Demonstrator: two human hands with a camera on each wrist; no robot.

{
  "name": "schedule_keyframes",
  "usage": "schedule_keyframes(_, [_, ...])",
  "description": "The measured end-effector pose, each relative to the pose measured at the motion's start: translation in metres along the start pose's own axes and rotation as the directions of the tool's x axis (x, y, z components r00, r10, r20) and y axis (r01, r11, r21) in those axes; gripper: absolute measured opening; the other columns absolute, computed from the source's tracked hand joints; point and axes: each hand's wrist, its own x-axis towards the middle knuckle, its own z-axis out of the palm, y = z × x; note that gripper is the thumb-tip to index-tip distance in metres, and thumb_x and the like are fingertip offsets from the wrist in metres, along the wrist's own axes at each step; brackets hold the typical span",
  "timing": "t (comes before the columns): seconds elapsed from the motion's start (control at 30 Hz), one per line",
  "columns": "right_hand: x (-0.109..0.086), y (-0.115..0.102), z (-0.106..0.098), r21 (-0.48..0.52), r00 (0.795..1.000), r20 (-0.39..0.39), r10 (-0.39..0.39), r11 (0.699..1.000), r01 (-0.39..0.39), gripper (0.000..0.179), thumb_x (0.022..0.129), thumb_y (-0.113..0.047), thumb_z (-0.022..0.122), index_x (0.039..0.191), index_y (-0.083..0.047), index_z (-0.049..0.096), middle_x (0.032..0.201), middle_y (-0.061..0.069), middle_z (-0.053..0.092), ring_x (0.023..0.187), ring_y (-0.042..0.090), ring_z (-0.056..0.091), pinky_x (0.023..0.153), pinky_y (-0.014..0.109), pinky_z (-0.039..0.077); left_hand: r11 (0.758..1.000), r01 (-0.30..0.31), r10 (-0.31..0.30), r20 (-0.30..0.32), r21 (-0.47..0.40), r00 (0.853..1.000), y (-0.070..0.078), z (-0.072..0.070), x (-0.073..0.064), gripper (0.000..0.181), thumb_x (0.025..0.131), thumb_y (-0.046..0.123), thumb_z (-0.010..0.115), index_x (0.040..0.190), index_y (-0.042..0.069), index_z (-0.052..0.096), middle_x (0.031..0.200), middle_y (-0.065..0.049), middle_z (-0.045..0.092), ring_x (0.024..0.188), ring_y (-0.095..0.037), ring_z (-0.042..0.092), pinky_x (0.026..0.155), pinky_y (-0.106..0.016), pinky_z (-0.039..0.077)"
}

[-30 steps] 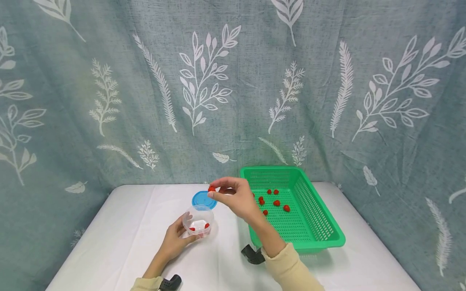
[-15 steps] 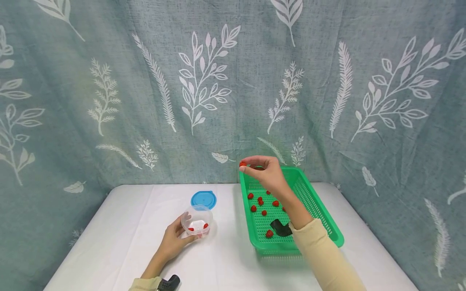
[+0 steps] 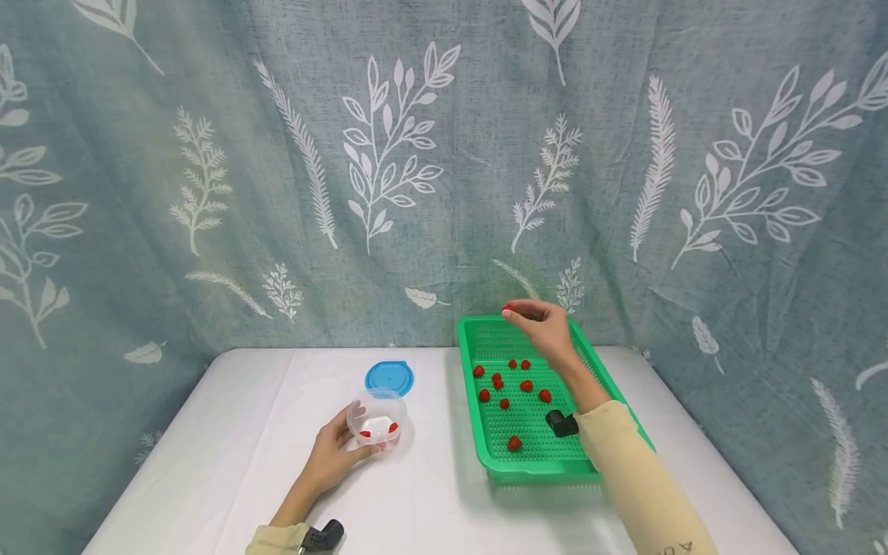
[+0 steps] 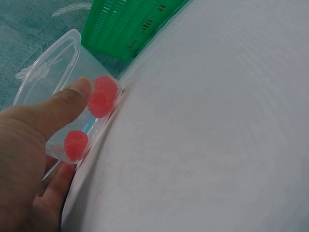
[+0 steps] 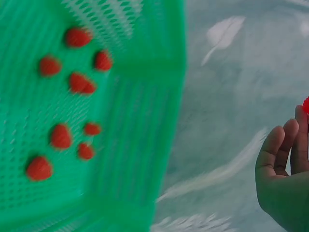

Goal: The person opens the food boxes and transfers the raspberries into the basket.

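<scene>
My left hand [image 3: 331, 456] grips a clear round plastic tub [image 3: 378, 412] standing on the white table. In the left wrist view several red raspberries [image 4: 76, 145] show through the tub wall, with my thumb pressed on the outside. Over the far end of a green plastic basket [image 3: 483, 455], my right hand [image 3: 548, 330] pinches one raspberry [image 3: 508, 308] between thumb and fingertips; that raspberry [image 5: 306, 105] is cut off at the right wrist view's edge. Several more raspberries [image 3: 526, 385] lie scattered on the basket floor.
A blue round lid [image 3: 389, 377] lies flat on the table [image 3: 430, 501] behind the tub. The basket's perforated walls rise right of the tub. A patterned grey-green curtain [image 3: 388, 193] hangs behind the table.
My right hand has moved right, from beside the blue lid to above the basket's far end, with the raspberry still pinched. My left hand and the tub have stayed in place.
</scene>
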Motion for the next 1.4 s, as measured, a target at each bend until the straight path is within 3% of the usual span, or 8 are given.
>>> schedule_keyframes(0.1, [0.005, 0.018, -0.010, -0.037, 0.999, -0.023, 0.036, 0.999, -0.036, 0.040, 0.093, -0.027, 0.076, 0.123, -0.001, 0.071, 0.113, 0.003, 0.074, 0.098, 0.005, 0.066, 0.088, 0.025, 0.057, 1.000, -0.008, 0.008, -0.004, -0.010, 1.000, 0.000, 0.000, -0.001, 0.092, 0.076, 0.008, 0.089, 0.153, -0.001, 0.039, 0.151, -0.020, 0.051, 0.139, -0.038, 0.049, 0.115, -0.044, 0.042])
schedule_keyframes(0.27, [0.009, 0.044, -0.024, -0.110, 0.994, -0.023, 0.104, 0.988, -0.106, 0.041, 0.093, -0.028, 0.076, 0.124, -0.002, 0.070, 0.122, 0.013, 0.071, 0.099, 0.006, 0.065, 0.094, 0.035, 0.056, 1.000, -0.004, 0.004, -0.002, -0.024, 1.000, -0.001, 0.000, -0.003, 0.094, 0.075, 0.009, 0.090, 0.153, -0.001, 0.039, 0.150, -0.021, 0.051, 0.138, -0.039, 0.051, 0.114, -0.044, 0.043])
schedule_keyframes(0.37, [0.009, 0.057, -0.030, -0.131, 0.991, -0.016, 0.135, 0.982, -0.136, 0.044, 0.093, -0.028, 0.077, 0.126, -0.002, 0.069, 0.125, 0.016, 0.069, 0.103, 0.011, 0.065, 0.098, 0.042, 0.055, 1.000, 0.000, 0.000, -0.002, -0.024, 1.000, 0.000, 0.000, -0.004, 0.094, 0.075, 0.009, 0.090, 0.154, -0.001, 0.039, 0.150, -0.021, 0.051, 0.137, -0.039, 0.052, 0.114, -0.044, 0.044])
schedule_keyframes(0.57, [0.010, 0.075, -0.036, -0.155, 0.987, -0.003, 0.161, 0.975, -0.159, 0.040, 0.093, -0.025, 0.077, 0.124, -0.001, 0.069, 0.122, 0.010, 0.071, 0.114, 0.025, 0.063, 0.101, 0.047, 0.054, 1.000, -0.011, 0.011, -0.020, -0.011, 1.000, 0.001, 0.001, -0.005, 0.093, 0.075, 0.010, 0.090, 0.152, -0.003, 0.040, 0.149, -0.022, 0.052, 0.137, -0.040, 0.052, 0.113, -0.045, 0.044])
schedule_keyframes(0.7, [0.010, 0.081, -0.036, -0.169, 0.980, 0.004, 0.197, 0.966, -0.193, 0.036, 0.093, -0.025, 0.076, 0.120, -0.002, 0.071, 0.117, 0.006, 0.072, 0.114, 0.026, 0.063, 0.097, 0.044, 0.056, 1.000, -0.015, 0.015, -0.021, -0.016, 1.000, 0.001, 0.002, -0.004, 0.092, 0.075, 0.009, 0.090, 0.152, -0.003, 0.041, 0.148, -0.022, 0.053, 0.136, -0.040, 0.053, 0.113, -0.045, 0.044])
schedule_keyframes(0.83, [0.009, 0.084, -0.035, -0.181, 0.975, 0.029, 0.220, 0.961, -0.211, 0.036, 0.095, -0.026, 0.073, 0.121, -0.001, 0.070, 0.122, 0.013, 0.070, 0.115, 0.029, 0.063, 0.092, 0.038, 0.055, 0.999, -0.012, 0.011, -0.019, -0.041, 1.000, 0.003, 0.002, -0.006, 0.090, 0.075, 0.007, 0.089, 0.152, -0.002, 0.042, 0.148, -0.023, 0.053, 0.134, -0.041, 0.054, 0.113, -0.046, 0.044])
schedule_keyframes(0.97, [0.008, 0.085, -0.034, -0.197, 0.976, 0.057, 0.211, 0.961, -0.196, 0.039, 0.097, -0.026, 0.071, 0.123, 0.003, 0.068, 0.129, 0.021, 0.066, 0.119, 0.034, 0.062, 0.099, 0.044, 0.055, 0.999, -0.012, 0.011, -0.020, -0.052, 1.000, 0.004, 0.002, -0.006, 0.090, 0.075, 0.005, 0.089, 0.151, -0.002, 0.042, 0.148, -0.023, 0.053, 0.134, -0.041, 0.055, 0.113, -0.047, 0.044])
schedule_keyframes(1.4, [0.007, 0.091, -0.035, -0.234, 0.967, 0.090, 0.238, 0.949, -0.212, 0.038, 0.098, -0.023, 0.070, 0.124, 0.004, 0.067, 0.128, 0.022, 0.066, 0.122, 0.038, 0.060, 0.106, 0.054, 0.049, 0.997, -0.004, 0.003, -0.016, -0.080, 1.000, 0.005, 0.002, -0.004, 0.091, 0.075, 0.003, 0.089, 0.152, 0.000, 0.041, 0.149, -0.022, 0.052, 0.135, -0.040, 0.053, 0.114, -0.047, 0.043])
